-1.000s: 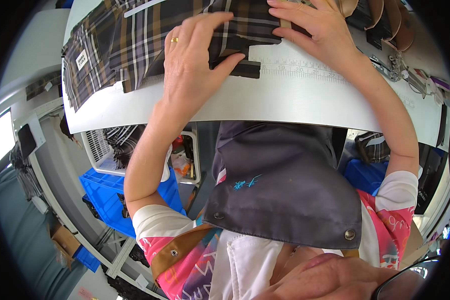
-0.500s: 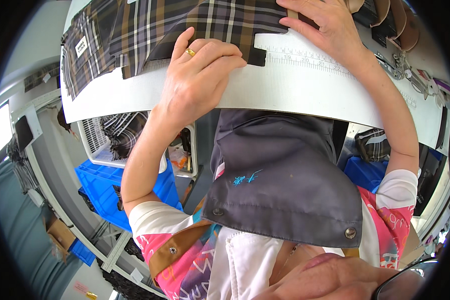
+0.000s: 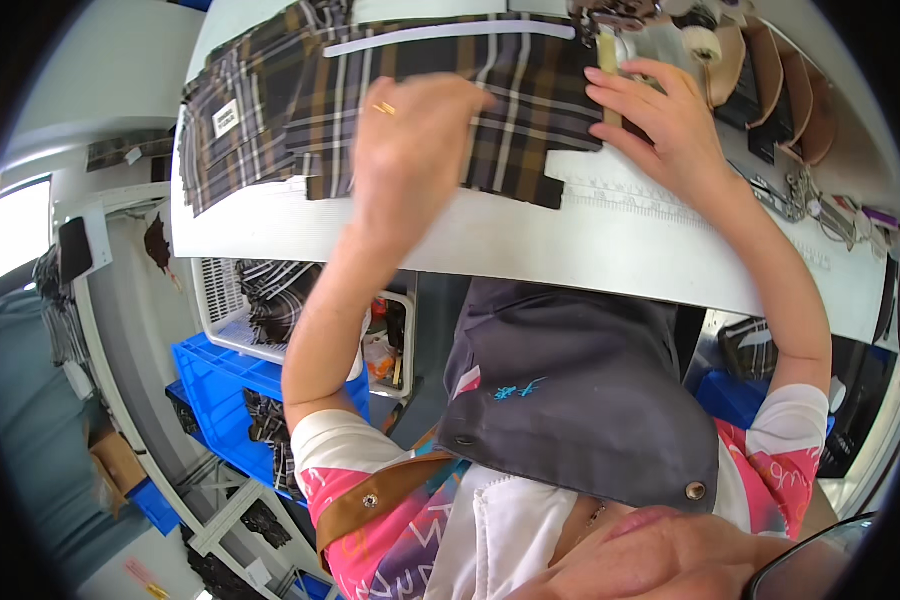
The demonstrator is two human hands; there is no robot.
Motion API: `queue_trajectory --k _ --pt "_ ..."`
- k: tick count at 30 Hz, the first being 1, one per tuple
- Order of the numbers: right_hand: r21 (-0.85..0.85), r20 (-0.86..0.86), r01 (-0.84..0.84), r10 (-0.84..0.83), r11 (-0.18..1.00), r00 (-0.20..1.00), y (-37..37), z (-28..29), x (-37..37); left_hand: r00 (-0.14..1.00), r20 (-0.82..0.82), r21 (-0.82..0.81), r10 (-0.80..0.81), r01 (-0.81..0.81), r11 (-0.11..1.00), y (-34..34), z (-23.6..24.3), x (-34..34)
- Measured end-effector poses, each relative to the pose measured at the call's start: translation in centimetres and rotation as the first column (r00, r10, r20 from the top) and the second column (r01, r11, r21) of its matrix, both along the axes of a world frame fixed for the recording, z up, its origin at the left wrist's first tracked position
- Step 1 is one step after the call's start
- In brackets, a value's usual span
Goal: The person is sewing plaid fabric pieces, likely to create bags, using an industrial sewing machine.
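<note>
A dark plaid fabric piece (image 3: pixel 525 110) with brown and white stripes lies on the white table (image 3: pixel 470 235). Across its far part runs a narrow white strip (image 3: pixel 450 38). My left hand (image 3: pixel 415 150) is over the middle of this piece, its fingers smeared by motion. At the fabric's right edge is my right hand (image 3: pixel 665 125), fingers stretched apart with the tips by a yellowish upright strip (image 3: pixel 608 75). More plaid pieces (image 3: pixel 245 150), one bearing a small white label (image 3: pixel 226 118), lie overlapping to the left.
Metal machine parts (image 3: pixel 620 12) stand at the far edge, with a thread spool (image 3: pixel 702 44) beside them. Ruler markings (image 3: pixel 630 195) run along the tabletop. Below the table at left are a white basket (image 3: pixel 220 300) of plaid cloth and a blue crate (image 3: pixel 205 375).
The view has shifted, so the table and cloth sit lower and more of the fabric's far side shows, with the white strip. My left hand, sharp before, is now blurred. My right fingers have spread.
</note>
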State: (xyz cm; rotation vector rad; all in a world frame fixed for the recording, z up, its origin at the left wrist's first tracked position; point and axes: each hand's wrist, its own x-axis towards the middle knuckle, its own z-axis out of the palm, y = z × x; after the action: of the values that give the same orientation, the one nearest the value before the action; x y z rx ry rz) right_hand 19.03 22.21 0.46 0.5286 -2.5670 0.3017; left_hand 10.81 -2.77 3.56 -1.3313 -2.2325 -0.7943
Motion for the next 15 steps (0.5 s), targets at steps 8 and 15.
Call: queue_trajectory --k 8,15 --pt "-0.034 0.056 -0.001 0.003 0.999 0.998 -0.3 0.5 0.0 0.784 0.476 -0.273 0.398 -0.298 0.915 -8.9 1.2 -13.9" --pt "-0.025 0.017 -0.006 0.006 1.000 1.000 -0.3 0.4 0.2 0.764 0.540 -0.346 0.353 -0.181 0.920 -7.9 0.2 -16.8"
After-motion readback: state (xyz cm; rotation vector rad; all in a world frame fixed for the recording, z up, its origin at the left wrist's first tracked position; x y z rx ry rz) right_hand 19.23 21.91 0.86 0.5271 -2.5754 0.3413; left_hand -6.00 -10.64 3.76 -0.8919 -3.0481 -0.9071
